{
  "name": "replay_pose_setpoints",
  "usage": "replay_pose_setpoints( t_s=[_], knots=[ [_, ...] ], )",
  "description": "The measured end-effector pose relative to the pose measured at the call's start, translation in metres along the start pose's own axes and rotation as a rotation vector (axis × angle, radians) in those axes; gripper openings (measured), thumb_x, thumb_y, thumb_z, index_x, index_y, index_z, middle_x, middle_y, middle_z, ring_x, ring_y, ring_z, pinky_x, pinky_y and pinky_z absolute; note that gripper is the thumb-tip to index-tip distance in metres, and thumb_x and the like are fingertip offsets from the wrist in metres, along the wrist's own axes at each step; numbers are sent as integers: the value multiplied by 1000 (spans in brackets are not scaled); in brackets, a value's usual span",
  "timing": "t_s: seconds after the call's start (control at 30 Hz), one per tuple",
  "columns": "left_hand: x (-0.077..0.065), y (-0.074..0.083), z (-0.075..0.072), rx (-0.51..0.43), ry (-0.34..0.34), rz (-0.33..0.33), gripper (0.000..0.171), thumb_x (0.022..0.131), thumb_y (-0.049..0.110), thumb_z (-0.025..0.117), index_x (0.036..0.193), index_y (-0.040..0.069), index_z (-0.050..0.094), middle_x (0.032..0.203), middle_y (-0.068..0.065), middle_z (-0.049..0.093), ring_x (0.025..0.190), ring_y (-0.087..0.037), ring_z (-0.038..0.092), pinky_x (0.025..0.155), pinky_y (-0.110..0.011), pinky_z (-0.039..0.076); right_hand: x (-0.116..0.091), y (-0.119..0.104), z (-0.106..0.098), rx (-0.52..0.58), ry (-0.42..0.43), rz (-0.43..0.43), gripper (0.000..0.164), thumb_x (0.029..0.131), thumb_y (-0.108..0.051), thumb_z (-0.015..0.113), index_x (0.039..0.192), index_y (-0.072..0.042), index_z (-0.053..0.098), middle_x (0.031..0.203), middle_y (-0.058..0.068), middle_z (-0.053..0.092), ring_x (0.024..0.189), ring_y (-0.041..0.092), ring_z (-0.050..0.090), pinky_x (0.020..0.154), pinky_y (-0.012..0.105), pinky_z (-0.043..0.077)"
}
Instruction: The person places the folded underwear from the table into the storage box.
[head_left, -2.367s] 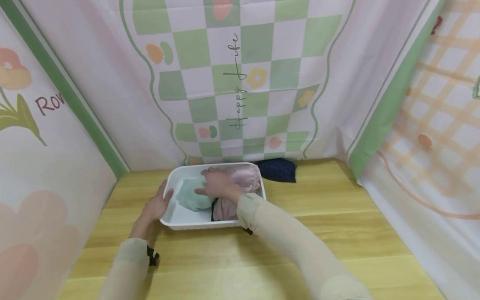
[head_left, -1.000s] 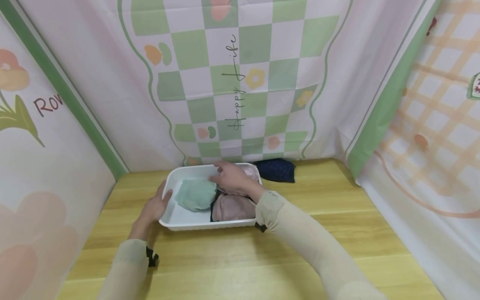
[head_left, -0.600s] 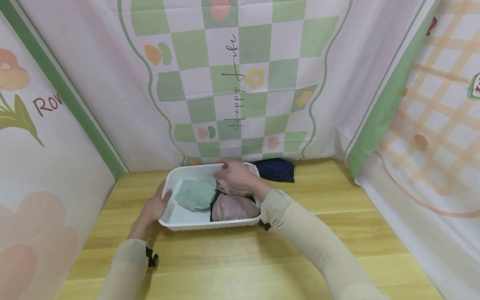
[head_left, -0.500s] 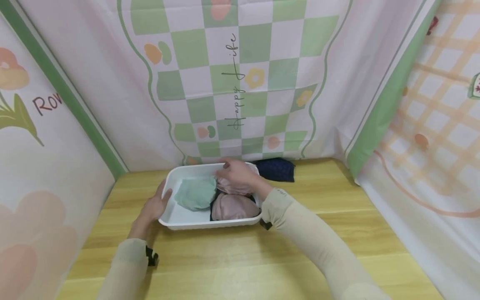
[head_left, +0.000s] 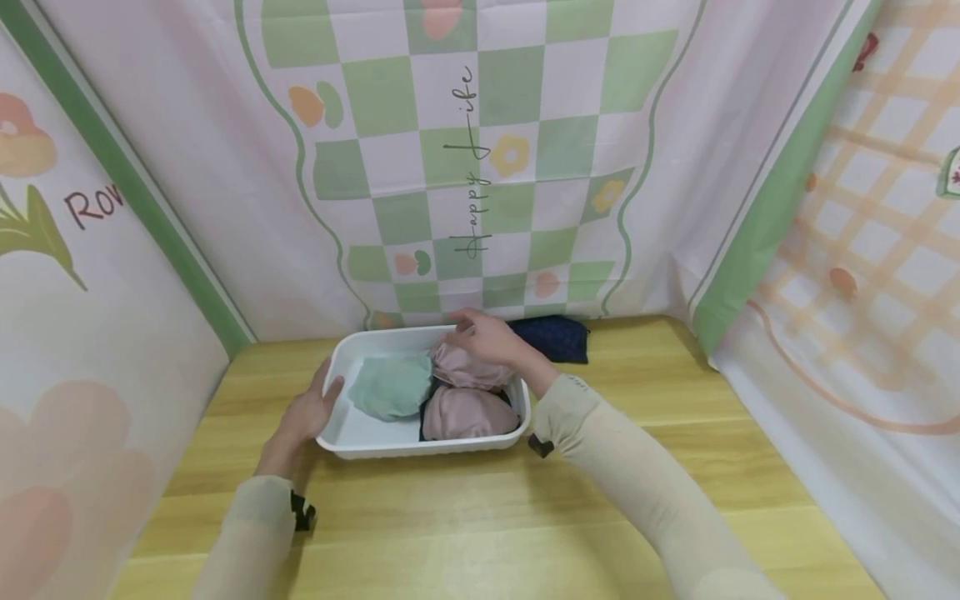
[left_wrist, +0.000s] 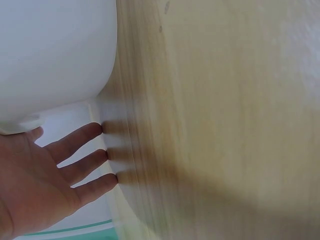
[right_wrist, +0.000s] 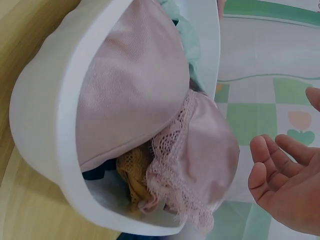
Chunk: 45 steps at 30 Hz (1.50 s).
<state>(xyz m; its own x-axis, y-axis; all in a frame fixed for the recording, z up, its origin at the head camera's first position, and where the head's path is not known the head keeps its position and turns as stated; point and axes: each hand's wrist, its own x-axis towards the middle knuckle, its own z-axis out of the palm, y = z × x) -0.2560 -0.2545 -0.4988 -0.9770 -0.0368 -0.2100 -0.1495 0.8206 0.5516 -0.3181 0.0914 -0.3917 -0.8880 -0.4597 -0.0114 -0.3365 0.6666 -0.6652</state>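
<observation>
A white plastic tub [head_left: 371, 450] stands on the table holding folded bras. At its left end, my left hand [head_left: 306, 414] holds the rim, thumb inside; in the left wrist view several fingers [left_wrist: 85, 162] extend straight outside the wall. My right hand [head_left: 487, 340] hovers over the back right part, fingers loosely bent and nothing in them. Below it sits a pink lace-edged bra [right_wrist: 210, 145], clear of the fingers in the right wrist view. In front is a smooth dusty-pink bra [head_left: 467, 414]; a mint-green bra [head_left: 393, 386] lies left. Mustard lace [right_wrist: 134, 172] shows underneath.
A navy piece of fabric [head_left: 558, 337] lies on the wooden table [head_left: 420, 533] behind the tub's right end, partly hidden by my right hand. Printed curtains [head_left: 480, 167] hang at the back and both sides, close behind the tub.
My right hand has moved from above the mint-green bra back and right, and has lifted off the lace-edged pink bra, now more visible. My left hand has stayed on the rim.
</observation>
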Motion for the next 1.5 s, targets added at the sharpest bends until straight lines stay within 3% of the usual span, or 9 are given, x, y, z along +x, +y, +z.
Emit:
replay_pose_setpoints(
  t_s=[0.33,0.57,1.0,1.17,1.5],
  knots=[
    [1,0,-1,-9,5,15,76,102,65,15,160,25,-13,134,-36,53,97,-39,65,79,-48,53,-3,8,-10,30,39,16,54,101,-45,54,145,-13,51,130,10,67,120,27,62,100,43,51],
    [1,-1,0,-6,8,17,75,103,64,16,161,24,-13,136,-36,52,99,-39,65,81,-51,53,-3,13,-14,48,38,21,60,100,-52,51,146,-13,48,132,11,65,122,28,61,101,44,51],
    [4,-4,2,7,15,31,77,103,65,13,161,21,-9,147,-36,42,114,-51,59,92,-60,50,-7,32,-28,124,38,48,65,99,-57,50,151,-17,44,142,12,57,130,32,54,102,49,49],
    [4,-5,3,0,6,19,78,101,67,12,161,23,-11,148,-36,41,112,-49,60,88,-57,51,-9,35,-31,122,40,60,67,99,-58,49,151,-17,43,141,12,57,126,33,56,96,48,52],
    [4,-6,2,2,4,16,76,102,66,13,161,24,-12,141,-36,48,99,-40,65,76,-45,53,-9,42,-40,174,80,108,67,100,-54,51,151,-12,41,143,16,54,129,34,54,101,50,49]
  ],
)
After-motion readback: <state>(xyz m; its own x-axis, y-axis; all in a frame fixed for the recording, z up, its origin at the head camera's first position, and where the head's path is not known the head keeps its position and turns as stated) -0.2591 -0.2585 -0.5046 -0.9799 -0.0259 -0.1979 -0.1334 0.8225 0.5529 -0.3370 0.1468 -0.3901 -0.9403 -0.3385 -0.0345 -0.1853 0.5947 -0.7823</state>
